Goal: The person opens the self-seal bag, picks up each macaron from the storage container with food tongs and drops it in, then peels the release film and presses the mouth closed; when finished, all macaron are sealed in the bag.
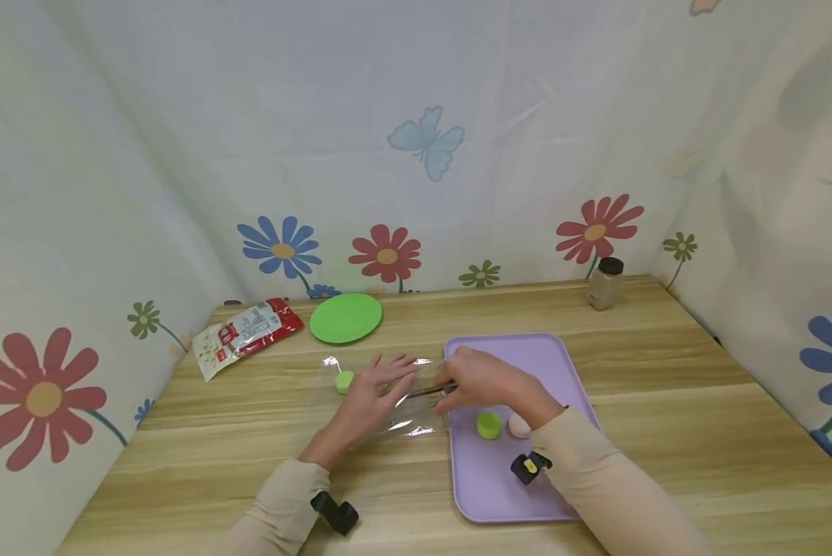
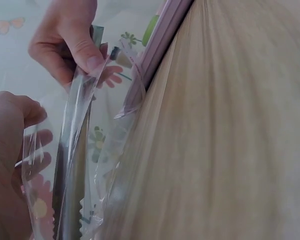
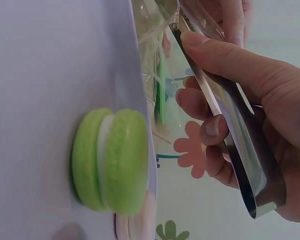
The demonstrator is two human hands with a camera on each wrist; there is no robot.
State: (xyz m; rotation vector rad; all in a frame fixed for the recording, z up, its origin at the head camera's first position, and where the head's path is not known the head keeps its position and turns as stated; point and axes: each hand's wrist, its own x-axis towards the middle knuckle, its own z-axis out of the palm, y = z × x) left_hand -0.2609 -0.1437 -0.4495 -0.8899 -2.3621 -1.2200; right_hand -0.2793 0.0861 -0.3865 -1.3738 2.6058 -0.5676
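Note:
My right hand [image 1: 488,380] grips metal tongs [image 3: 250,162], thumb on one arm and fingers curled round the other. The tongs' serrated ends reach into a clear plastic bag [image 1: 405,421], as the left wrist view shows. My left hand [image 1: 369,398] holds the bag's film between thumb and fingers. Toward the bag's left end sits a green macaron [image 1: 343,381], overlapped by the film. Below my right hand, a second green macaron [image 1: 488,425] and a pink macaron [image 1: 519,426] rest on the purple tray [image 1: 471,494]. My right forearm partly covers the pink one.
A green plate [image 1: 346,318] lies at the back of the wooden table [image 1: 395,510]. Left of it is a red and white packet [image 1: 248,336]. A small jar with a black lid [image 1: 606,284] stands at the back right. Flowered cloth [image 1: 305,154] hangs behind the table.

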